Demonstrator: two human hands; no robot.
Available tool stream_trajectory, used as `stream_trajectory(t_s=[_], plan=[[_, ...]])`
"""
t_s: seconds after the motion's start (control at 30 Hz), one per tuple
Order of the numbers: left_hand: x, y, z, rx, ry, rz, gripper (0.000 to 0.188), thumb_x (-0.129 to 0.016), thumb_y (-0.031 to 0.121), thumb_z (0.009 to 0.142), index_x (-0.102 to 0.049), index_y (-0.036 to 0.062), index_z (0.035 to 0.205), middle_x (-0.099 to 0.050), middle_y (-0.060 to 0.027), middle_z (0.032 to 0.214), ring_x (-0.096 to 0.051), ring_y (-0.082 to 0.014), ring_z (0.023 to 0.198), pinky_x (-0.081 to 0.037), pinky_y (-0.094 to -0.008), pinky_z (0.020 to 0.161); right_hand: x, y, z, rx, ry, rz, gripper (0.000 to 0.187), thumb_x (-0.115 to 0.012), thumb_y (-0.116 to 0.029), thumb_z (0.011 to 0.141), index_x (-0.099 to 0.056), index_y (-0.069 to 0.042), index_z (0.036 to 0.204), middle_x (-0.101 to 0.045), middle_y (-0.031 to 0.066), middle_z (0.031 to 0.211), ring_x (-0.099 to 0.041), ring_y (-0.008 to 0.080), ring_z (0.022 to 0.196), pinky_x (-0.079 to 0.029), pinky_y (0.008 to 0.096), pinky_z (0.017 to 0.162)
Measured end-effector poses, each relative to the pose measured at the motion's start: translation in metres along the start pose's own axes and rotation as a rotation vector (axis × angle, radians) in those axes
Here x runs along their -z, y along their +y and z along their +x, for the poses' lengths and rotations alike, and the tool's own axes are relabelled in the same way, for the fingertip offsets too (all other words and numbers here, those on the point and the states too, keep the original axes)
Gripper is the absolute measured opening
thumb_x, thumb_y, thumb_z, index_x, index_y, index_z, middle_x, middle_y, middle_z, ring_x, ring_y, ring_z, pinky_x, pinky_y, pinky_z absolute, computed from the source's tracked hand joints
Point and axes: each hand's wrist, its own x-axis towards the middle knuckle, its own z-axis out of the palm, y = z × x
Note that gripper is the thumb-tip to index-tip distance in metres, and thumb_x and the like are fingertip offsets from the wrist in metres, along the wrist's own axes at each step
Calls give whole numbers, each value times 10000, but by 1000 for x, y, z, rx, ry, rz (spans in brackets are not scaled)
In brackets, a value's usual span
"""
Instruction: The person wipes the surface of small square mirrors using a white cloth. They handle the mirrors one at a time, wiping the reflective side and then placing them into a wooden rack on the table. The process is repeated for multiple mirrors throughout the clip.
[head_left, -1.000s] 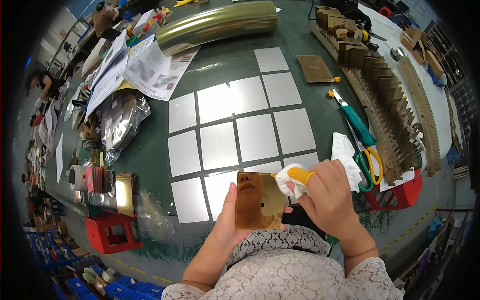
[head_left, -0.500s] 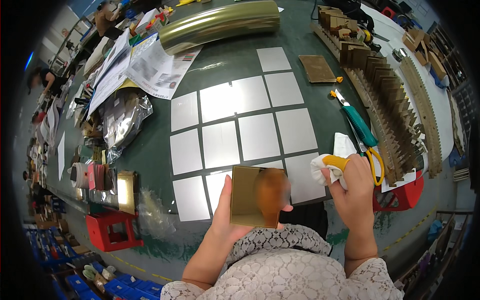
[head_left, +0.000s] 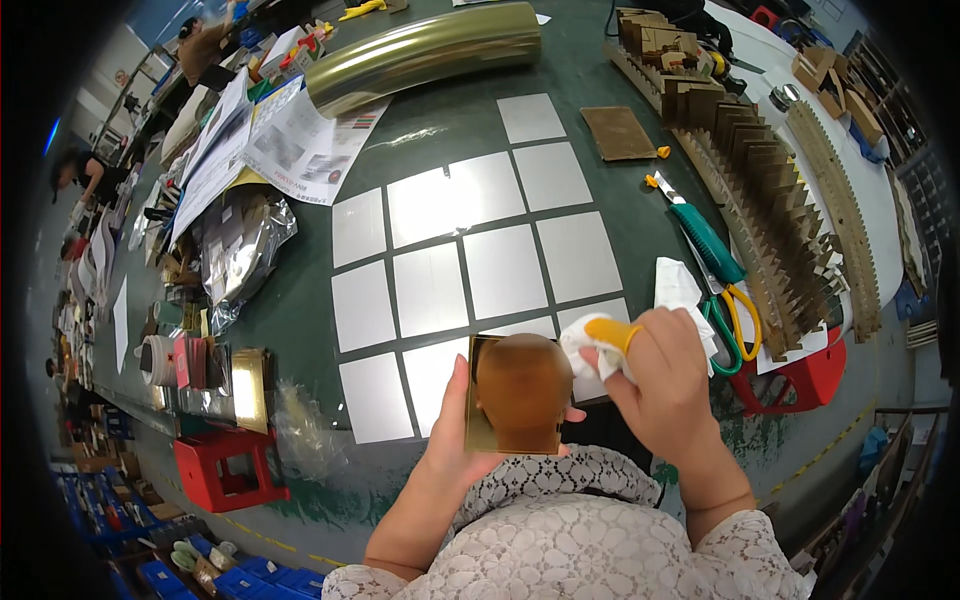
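My left hand [head_left: 450, 435] grips a square gold-tinted mirror plate [head_left: 485, 425] by its edges, in front of my body at the table's near edge. The plate's shiny face is turned up. My right hand [head_left: 668, 385] pinches a wadded white wiping cloth [head_left: 583, 360] just right of the plate, close to its upper right corner but seemingly apart from it. A yellow finger cover [head_left: 612, 334] sits on a finger of that hand. Beyond both hands, several light grey square sheets [head_left: 507, 272] lie in rows on the dark green table [head_left: 440, 120].
To the right lie a teal utility knife [head_left: 708, 242], scissors [head_left: 742, 325] with yellow and green handles, and a white cloth [head_left: 676, 283]. Further right, a toothed rack [head_left: 740, 190] holds brown plates. A gold film roll [head_left: 425, 55] lies at the back; a red stool [head_left: 230, 470] stands at left.
My right hand has moved left with the white cloth, nearer the plate. The plate is tilted slightly differently in my left hand. The whole view has shifted a little.
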Motion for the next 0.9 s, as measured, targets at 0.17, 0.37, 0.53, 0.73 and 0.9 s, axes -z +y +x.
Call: stream_trajectory(t_s=[0.17, 0.37, 0.53, 0.73, 0.9], plan=[[6, 0, -1, -16, -81, -103, 883, -212, 738, 913, -296, 56, 1467, -429, -235, 1398, -577, -413, 1091, -544, -555, 762, -3, 23, 5, -102, 53, -164, 198, -704, -49, 736, -513, -25, 779, -467, 126, 722, -471, 305, 674, -345, 407, 615], [10, 2, 0, -64, -134, -176, 859, -193, 728, 922, -309, 72, 1465, -440, -249, 1383, -576, -392, 1099, -546, -545, 774, -2, 58, -16, -539, 181, -113, 198, -616, -149, 904, -505, 15, 907, -515, 167, 818, -507, 368, 792, -394, 452, 728], [8, 4, 0, -101, -78, -229, 823, -207, 705, 933, -354, 74, 1442, -427, -299, 1368, -572, -429, 1087, -560, -544, 741, 1, 72, -45, -642, 10, -258, 251, -605, -127, 896, -503, 39, 1054, -516, 214, 1067, -490, 367, 1001, -392, 433, 841], [6, 2, 2, -106, -52, -232, 825, -215, 708, 931, -363, 75, 1439, -429, -318, 1355, -577, -443, 1074, -562, -544, 735, 18, 43, -35, -591, 237, -108, 364, -630, -69, 868, -517, 39, 1197, -531, 184, 1141, -505, 344, 1085, -391, 410, 947], [4, -1, 2, -98, -44, -217, 832, -217, 710, 930, -349, 72, 1448, -436, -313, 1352, -576, -441, 1076, -561, -541, 745, 14, 7, -23, -290, 108, 108, 345, -682, -20, 810, -569, 31, 1132, -566, 167, 1227, -536, 329, 1110, -408, 396, 954]])
